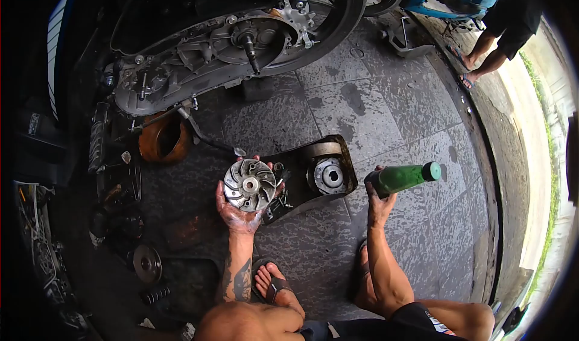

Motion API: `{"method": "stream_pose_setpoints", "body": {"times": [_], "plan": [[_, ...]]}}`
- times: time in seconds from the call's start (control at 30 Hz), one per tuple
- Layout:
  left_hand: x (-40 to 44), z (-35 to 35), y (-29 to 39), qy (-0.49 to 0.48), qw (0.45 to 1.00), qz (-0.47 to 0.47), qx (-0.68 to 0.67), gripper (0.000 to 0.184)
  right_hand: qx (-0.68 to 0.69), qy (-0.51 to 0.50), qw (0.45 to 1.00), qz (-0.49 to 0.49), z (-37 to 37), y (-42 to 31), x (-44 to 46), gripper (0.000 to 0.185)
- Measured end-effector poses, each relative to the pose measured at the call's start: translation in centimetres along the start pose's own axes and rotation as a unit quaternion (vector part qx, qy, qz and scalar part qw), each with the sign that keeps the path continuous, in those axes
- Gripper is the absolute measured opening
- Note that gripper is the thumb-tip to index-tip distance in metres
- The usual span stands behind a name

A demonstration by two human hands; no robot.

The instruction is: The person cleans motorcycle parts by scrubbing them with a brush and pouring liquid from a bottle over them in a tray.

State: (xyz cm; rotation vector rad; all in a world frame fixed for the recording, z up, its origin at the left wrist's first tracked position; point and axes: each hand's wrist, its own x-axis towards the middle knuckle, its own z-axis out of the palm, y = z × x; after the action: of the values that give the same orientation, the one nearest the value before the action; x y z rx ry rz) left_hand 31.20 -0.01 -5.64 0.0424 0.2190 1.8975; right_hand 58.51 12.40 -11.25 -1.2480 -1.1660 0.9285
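In the head view, a round metal fan pulley (249, 185) with curved fins rests on my left hand (240, 219), palm up and fingers curled about its edge. My right hand (380, 199) is wrapped round a green bottle (402, 177), which is tilted sideways with its green cap pointing right. Between the two hands lies a dark tray (300, 206) on the floor. Inside it sit a round metal clutch part (329, 176) at the right end and several small metal pieces (278, 205) near my left hand.
An opened scooter drive case (199, 57) with a bare shaft and rear wheel (338, 33) stands ahead. An orange-brown container (164, 137), a shock absorber (98, 137) and a disc-shaped part (147, 264) lie to the left. A person (511, 21) stands at the upper right near a blue motorbike (449, 3).
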Motion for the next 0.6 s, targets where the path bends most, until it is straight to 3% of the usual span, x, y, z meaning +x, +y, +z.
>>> {"method": "stream_pose_setpoints", "body": {"times": [0.07, 0.1, 0.17, 0.23, 0.3, 0.4, 0.6], "plan": [[0.3, 0.1, 0.0, 0.013, 1.000, -0.014, -0.006, 0.061, 0.089, -0.104, 0.982, -0.127, 1.7, -2.6, 0.9, 0.060], [0.4, 0.3, 0.0, 0.024, 0.999, -0.024, -0.007, 0.061, 0.093, -0.108, 0.982, -0.126, 1.5, -3.7, 1.9, 0.060], [1.0, -0.3, -0.1, 0.018, 0.999, -0.024, 0.032, 0.062, -0.144, -0.321, 0.924, -0.153, 0.8, -6.1, 5.0, 0.066], [1.4, -0.2, -0.2, 0.043, 0.998, -0.026, 0.048, 0.060, -0.203, -0.401, 0.851, -0.272, 2.3, -10.8, 7.3, 0.070], [1.8, -1.4, -0.2, 0.055, 0.995, -0.038, 0.069, 0.058, -0.273, -0.489, 0.779, -0.283, 2.5, -14.2, 8.9, 0.065], [2.1, -1.8, -0.7, 0.063, 0.993, -0.055, 0.083, 0.057, -0.406, -0.529, 0.685, -0.294, 2.9, -19.2, 9.0, 0.057], [2.0, -1.2, -2.8, 0.085, 0.990, -0.106, 0.041, 0.052, -0.443, -0.557, 0.605, -0.357, 5.2, -23.4, 6.9, 0.056]]}}
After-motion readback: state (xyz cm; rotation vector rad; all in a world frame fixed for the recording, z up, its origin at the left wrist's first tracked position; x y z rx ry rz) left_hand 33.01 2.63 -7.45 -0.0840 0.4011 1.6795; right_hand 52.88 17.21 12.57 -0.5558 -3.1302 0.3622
